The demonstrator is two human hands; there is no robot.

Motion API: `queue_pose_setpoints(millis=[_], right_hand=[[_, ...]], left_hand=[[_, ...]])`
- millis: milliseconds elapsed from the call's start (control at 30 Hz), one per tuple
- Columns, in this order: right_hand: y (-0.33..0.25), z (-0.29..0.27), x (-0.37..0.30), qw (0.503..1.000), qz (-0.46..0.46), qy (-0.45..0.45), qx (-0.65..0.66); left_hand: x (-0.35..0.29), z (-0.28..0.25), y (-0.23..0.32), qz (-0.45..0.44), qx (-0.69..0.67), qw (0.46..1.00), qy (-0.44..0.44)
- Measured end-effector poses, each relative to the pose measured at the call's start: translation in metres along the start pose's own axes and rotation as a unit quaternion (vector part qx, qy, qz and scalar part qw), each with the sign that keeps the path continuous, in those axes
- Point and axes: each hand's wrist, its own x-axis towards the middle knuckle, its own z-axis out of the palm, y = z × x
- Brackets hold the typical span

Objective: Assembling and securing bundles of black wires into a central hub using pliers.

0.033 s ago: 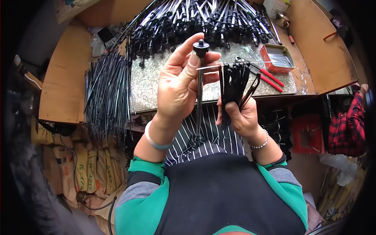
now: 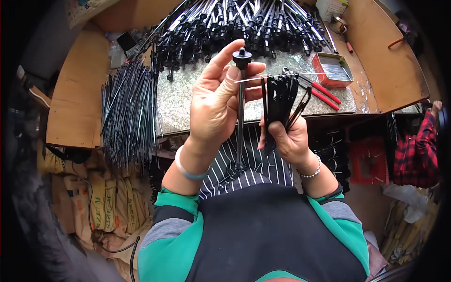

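Rod (image 2: 241,104) with black knob (image 2: 242,57) has left hand (image 2: 212,98) closed about it. Right of rod, right hand (image 2: 290,142) is clamped on black loops (image 2: 283,96); pale needle (image 2: 249,80) crosses rod. Loop threading seems in hand; next move probably calls for steady needle.

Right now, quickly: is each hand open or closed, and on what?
Left hand: closed, fingers around the black rod.
Right hand: closed, gripping the bunch of black loops.

Wooden bench (image 2: 369,96) w/ L/R panels (image 2: 75,94), speckled top (image 2: 174,103); floor (image 2: 361,204) (mostly hidden) prob. brownish.
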Motion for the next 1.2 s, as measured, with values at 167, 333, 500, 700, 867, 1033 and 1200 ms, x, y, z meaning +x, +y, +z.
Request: queue_pose_setpoints(millis=[167,333,500,700,867,1033,1200], right_hand=[[0.001,0.005,0.005,1.0,0.018,-0.008,-0.01],[-0.002,0.011,0.009,0.999,0.033,0.016,-0.001],[-0.001,0.009,0.012,0.999,0.042,0.01,0.011],[0.004,0.009,0.01,0.999,0.041,0.033,-0.015],[0.011,0.01,0.012,0.989,-0.032,0.06,-0.133],[0.019,0.008,0.014,0.962,-0.163,0.097,-0.196],[0.02,0.003,0.012,0.971,-0.127,0.098,-0.175]], left_hand=[[-0.003,0.001,-0.008,0.017,-0.029,0.999,0.012],[-0.006,-0.006,-0.013,0.029,-0.043,0.999,-0.009],[-0.009,0.003,-0.019,0.075,-0.01,0.996,0.035],[-0.006,0.016,-0.026,0.106,0.017,0.987,0.115],[-0.008,0.013,-0.034,0.122,0.059,0.986,0.094],[-0.009,0.019,-0.04,0.132,0.062,0.986,0.078],[-0.008,0.03,-0.042,0.114,0.092,0.983,0.113]])
